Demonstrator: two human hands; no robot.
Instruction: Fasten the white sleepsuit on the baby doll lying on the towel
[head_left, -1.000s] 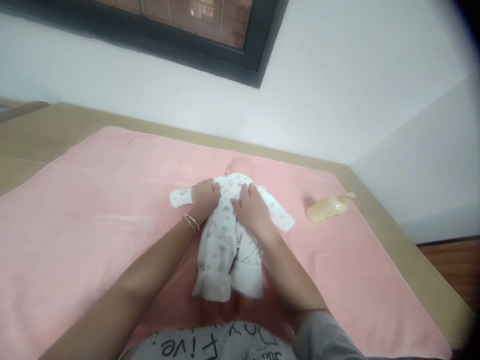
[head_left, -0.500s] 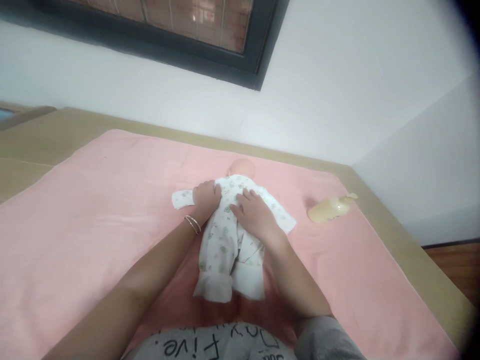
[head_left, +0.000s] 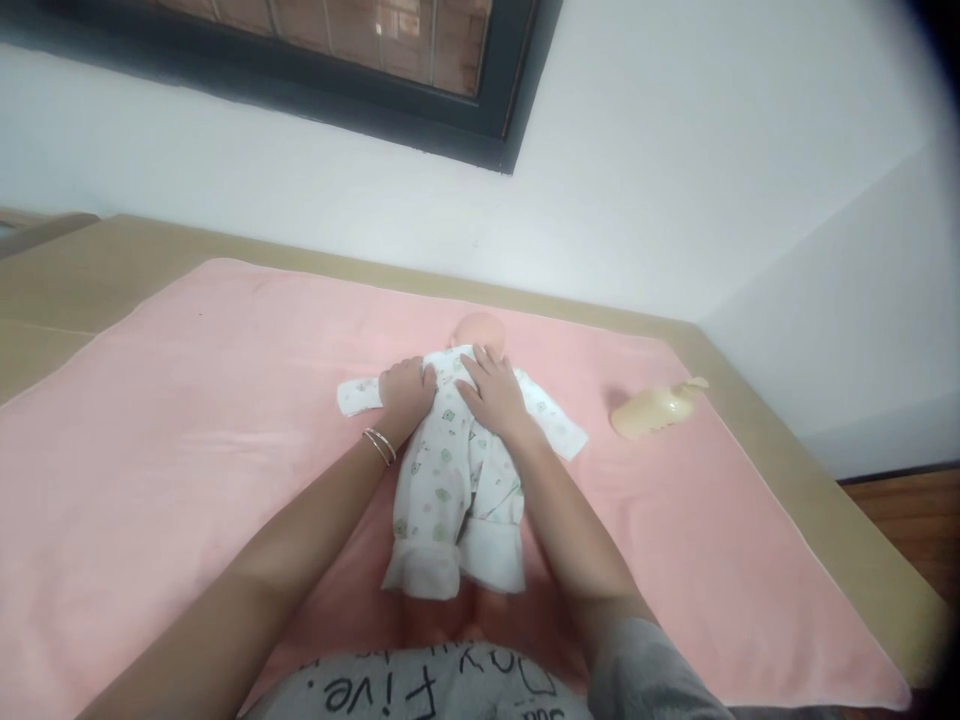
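Observation:
A baby doll (head_left: 439,475) in white, leaf-printed clothes lies stretched out, its bald head (head_left: 480,328) pointing away from me. Whether it is face up or face down, I cannot tell. My left hand (head_left: 409,388) is wrapped round the doll's left-hand side at the shoulder, the thumb on the torso and the fingers over the sleeve. Flat on the upper torso, just below the head, rests my right hand (head_left: 495,392), fingers spread. One sleeve sticks out past each hand. Wide white cuffs end both trouser legs, towards my body.
A pink blanket (head_left: 247,430) covers most of the wooden table (head_left: 795,470). To the right of the doll a pale yellow pump bottle (head_left: 654,412) lies on its side. Behind the table stand a white wall (head_left: 615,170) and a dark-framed window (head_left: 420,45).
My right hand has slid up the doll's torso towards the head. My left hand keeps its place on the doll. The view has shifted slightly.

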